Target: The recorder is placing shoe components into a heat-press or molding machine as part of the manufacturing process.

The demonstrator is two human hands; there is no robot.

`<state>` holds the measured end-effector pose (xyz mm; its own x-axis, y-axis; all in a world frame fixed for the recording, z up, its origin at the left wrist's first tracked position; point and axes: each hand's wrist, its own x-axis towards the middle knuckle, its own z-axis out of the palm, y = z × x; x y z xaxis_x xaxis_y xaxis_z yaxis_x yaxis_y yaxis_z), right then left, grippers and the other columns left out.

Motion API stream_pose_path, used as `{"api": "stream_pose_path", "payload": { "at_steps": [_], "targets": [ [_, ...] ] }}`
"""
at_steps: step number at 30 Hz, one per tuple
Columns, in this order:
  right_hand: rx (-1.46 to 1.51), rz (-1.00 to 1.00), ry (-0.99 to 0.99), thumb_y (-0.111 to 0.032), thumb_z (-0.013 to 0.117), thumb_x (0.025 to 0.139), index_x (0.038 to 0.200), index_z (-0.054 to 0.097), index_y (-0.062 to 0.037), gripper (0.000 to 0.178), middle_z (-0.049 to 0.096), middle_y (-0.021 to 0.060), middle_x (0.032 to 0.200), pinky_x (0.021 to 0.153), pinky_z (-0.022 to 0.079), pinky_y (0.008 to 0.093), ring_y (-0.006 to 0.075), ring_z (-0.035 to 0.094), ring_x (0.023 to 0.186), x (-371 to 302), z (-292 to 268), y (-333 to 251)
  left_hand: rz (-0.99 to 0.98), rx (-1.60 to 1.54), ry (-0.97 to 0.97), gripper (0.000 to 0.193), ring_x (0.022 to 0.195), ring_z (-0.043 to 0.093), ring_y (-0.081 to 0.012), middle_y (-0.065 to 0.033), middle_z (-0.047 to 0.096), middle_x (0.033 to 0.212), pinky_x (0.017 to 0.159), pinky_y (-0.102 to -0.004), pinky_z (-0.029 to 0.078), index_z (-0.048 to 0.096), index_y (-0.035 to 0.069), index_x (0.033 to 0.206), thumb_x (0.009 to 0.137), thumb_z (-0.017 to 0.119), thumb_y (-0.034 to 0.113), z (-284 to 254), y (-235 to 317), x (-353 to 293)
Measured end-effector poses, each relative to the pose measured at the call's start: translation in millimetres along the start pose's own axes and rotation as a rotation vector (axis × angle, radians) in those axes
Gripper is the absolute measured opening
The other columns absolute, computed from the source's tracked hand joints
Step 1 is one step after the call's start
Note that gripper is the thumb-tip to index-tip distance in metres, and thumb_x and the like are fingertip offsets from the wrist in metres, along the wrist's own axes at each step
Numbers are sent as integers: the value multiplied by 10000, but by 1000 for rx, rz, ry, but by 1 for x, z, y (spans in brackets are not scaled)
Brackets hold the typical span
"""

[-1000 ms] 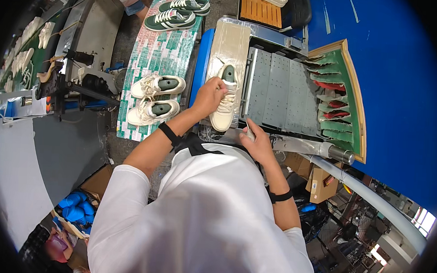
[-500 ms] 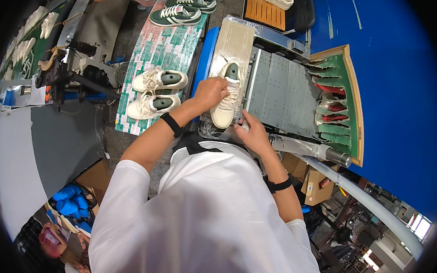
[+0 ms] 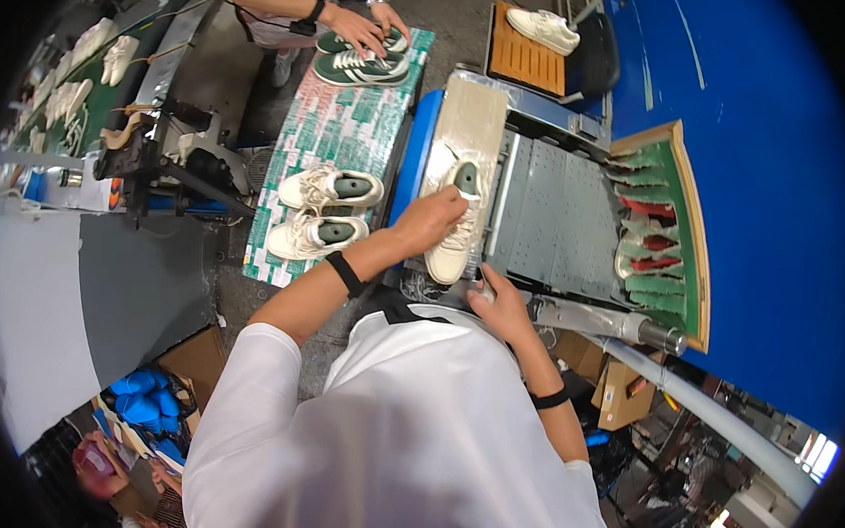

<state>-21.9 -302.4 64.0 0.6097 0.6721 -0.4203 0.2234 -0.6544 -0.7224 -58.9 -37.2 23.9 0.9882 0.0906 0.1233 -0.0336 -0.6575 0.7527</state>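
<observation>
L hand [image 3: 432,219] clasps cream low-top sneaker w/ green insole [image 3: 455,226], fingers curled over laces mid-shoe. Sneaker lies on pale beige board [image 3: 468,123] beside grey ribbed metal machine bed [image 3: 563,219]. R hand [image 3: 501,306] at near edge of bed, just below sneaker toe; fingers bent, whether gripping anything can't tell. Two more cream sneakers [image 3: 325,211] on green patterned mat [image 3: 339,116], left of L hand. At mat's far end, co-worker's hands [image 3: 363,27] on pair of dark green striped sneakers [image 3: 362,58].
</observation>
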Motion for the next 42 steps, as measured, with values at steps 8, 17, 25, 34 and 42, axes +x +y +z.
{"api": "stream_pose_path", "payload": {
  "at_steps": [8, 17, 25, 34, 42],
  "targets": [
    [3, -17, -80, -294, 772, 888, 1499, 534, 75, 752, 704, 196, 1147, 994, 523, 396, 349, 688, 1096, 3, 5, -8, -250, 176, -191, 288, 875, 707, -483, -242, 735, 969, 769, -560, 555, 613, 14, 1074, 884, 724, 200, 15, 24, 17],
    [-11, -63, -70, -271, 776, 880, 1483, 544, 73, 732, 703, 200, 1093, 940, 539, 403, 352, 694, 1039, 8, 11, -20, -488, -1238, 87, 150, 857, 686, -102, 6, 725, 945, 716, -288, 574, 739, 79, 1061, 962, 753, 191, -23, 4, 66],
    [-214, -323, 69, -269, 781, 838, 1518, 493, 82, 817, 666, 240, 1146, 973, 516, 475, 408, 656, 1067, 43, 5, -51, -192, -205, 339, 736, 1343, 557, -328, -162, 540, 1487, 1156, -422, 435, 546, 34, 1492, 889, 850, 325, -40, -127, 61],
    [-624, -547, 108, -266, 776, 822, 1506, 501, 68, 809, 637, 222, 1107, 969, 491, 497, 407, 621, 1037, 77, 11, -45, -271, -268, -246, 846, 1355, 611, -350, -219, 602, 1502, 1119, -398, 484, 600, 94, 1506, 780, 941, 362, -16, -64, 67],
    [275, -183, -376, -312, 788, 821, 1448, 589, 67, 760, 717, 208, 1044, 941, 538, 409, 365, 699, 1017, 66, 22, -85, -247, -160, -164, 720, 1296, 653, -324, -206, 680, 1400, 1089, -396, 512, 681, 126, 1411, 770, 947, 316, -17, -57, 68]
  ]
}}
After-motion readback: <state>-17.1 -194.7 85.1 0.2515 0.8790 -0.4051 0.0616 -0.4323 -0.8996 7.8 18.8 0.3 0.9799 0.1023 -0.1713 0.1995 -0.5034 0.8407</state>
